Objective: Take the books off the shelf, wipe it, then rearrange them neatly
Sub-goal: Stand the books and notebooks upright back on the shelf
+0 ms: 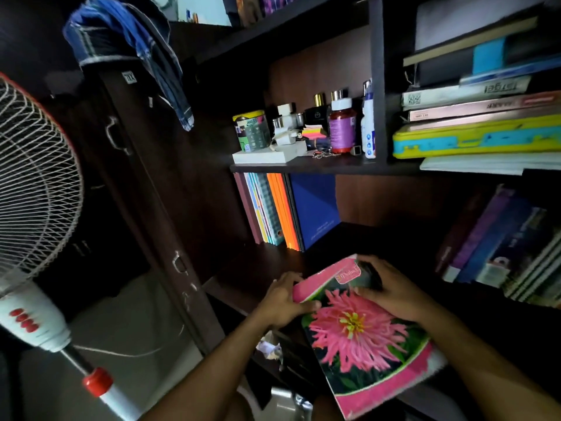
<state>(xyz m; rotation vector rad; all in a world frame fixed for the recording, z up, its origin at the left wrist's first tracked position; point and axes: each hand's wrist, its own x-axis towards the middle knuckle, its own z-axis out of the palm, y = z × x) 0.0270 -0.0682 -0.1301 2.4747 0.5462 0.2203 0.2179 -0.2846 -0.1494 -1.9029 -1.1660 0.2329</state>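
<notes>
A notebook with a pink flower on its cover (364, 338) is held tilted in front of the dark lower shelf (349, 238). My left hand (282, 302) grips its upper left corner, thumb on the cover. My right hand (391, 287) holds its top edge, fingers curled over the far corner. Several upright books (273, 208) stand at the shelf's left end, with a blue folder (315, 205) leaning beside them. More books (501, 247) lean at the right end. Between the two groups the shelf board is bare.
The shelf above carries bottles, a tin and sticky notes (315, 129). A stack of flat books (479, 117) lies in the upper right compartment. A pedestal fan (33, 189) stands at the left beside a dark cupboard (158, 177) with a blue cloth (130, 47) on top.
</notes>
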